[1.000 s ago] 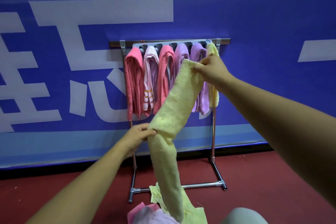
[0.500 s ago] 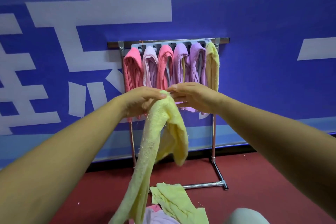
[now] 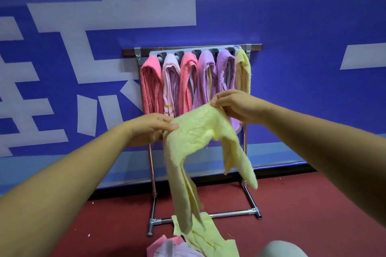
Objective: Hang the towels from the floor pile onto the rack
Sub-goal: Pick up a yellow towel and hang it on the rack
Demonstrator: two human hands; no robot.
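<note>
Partly cropped, floor pile [image 3: 208, 240] under the held yellow towel [image 3: 198, 129].

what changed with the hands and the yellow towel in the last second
The right hand came down from the rack, met the left hand, then both pulled apart, stretching the yellow towel between them; both kept hold. The six hung towels and the floor pile stayed put.

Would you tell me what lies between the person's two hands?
In the head view, a yellow towel stretches between the left hand and right hand.
</note>
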